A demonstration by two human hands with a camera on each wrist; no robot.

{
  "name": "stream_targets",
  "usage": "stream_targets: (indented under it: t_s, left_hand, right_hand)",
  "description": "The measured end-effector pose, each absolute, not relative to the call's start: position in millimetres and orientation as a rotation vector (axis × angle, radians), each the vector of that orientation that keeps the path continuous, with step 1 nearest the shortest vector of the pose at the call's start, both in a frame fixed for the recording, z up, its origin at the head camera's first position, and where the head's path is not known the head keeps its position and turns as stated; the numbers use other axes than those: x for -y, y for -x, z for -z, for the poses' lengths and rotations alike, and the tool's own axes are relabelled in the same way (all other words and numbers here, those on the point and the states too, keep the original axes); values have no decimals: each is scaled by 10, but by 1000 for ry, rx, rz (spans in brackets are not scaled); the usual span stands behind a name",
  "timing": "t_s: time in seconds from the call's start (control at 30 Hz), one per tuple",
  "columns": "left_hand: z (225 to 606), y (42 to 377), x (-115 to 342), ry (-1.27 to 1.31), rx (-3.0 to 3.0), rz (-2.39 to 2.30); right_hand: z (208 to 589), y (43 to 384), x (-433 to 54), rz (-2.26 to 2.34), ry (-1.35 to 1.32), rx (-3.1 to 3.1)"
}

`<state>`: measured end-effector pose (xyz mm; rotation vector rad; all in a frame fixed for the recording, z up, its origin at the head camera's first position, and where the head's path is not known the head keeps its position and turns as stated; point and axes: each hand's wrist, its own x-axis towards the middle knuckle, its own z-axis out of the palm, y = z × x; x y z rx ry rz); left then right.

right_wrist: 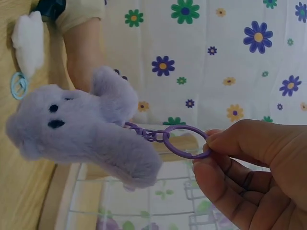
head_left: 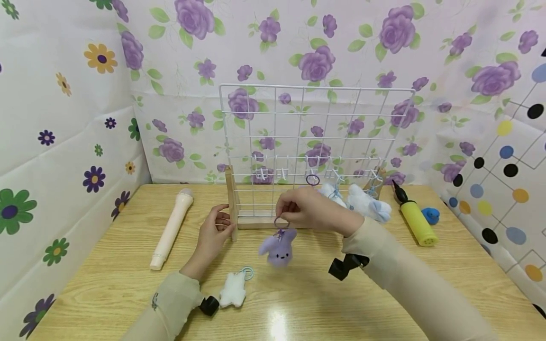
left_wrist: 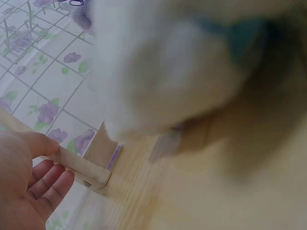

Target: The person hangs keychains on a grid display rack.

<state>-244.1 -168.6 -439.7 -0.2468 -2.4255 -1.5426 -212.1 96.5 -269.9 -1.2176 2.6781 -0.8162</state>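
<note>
My right hand (head_left: pixel 309 210) pinches the purple ring (right_wrist: pixel 184 142) of a lilac plush bunny keychain (head_left: pixel 279 248) between thumb and index finger. The bunny hangs by a short purple chain in front of the white wire grid rack (head_left: pixel 300 137). At the rack's left end, my left hand (head_left: pixel 215 232) touches the wooden foot (head_left: pixel 232 203), its thumb against the wood and its other fingers loosely bent. A white plush keychain (head_left: pixel 233 290) with a light blue ring (head_left: pixel 247 273) lies on the table between my forearms. Something white and blurred (left_wrist: pixel 163 72) fills much of the left wrist view.
White hooks (head_left: pixel 281 173) line the grid's lower part. White-and-blue plush keychains (head_left: pixel 368 203) and another purple ring (head_left: pixel 313 180) hang towards its right. A pale, microphone-shaped tube (head_left: pixel 172 229) lies at left; a yellow pump (head_left: pixel 418 222) and a blue toy (head_left: pixel 431 215) are at right.
</note>
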Motion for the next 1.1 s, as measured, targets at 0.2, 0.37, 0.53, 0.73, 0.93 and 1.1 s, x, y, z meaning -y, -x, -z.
stream_targets:
  t_s: [0.2, 0.37, 0.53, 0.73, 0.93, 1.1]
  left_hand:
    - [4383, 2442, 1693, 237, 2438, 1541]
    - [4379, 2441, 1699, 240, 2445, 1541]
    - [4383, 2443, 1703, 242, 2439, 1536]
    - [4392, 2446, 1697, 240, 2435, 1545]
    - [4385, 2436, 1691, 240, 2434, 1556]
    - [4385, 2433, 1689, 247, 2424, 1557]
  right_hand:
    - [2486, 2240, -970, 847, 1197, -2751]
    - [2354, 2323, -979, 864, 1161, -2814]
    - [2289, 2407, -1009, 885, 1117, -2844]
    - [2278, 2520, -1050, 892, 1070, -2860]
    - [2275, 2592, -1060, 849, 1031, -2882]
    - [2309, 2658, -1063, 826, 991, -2870]
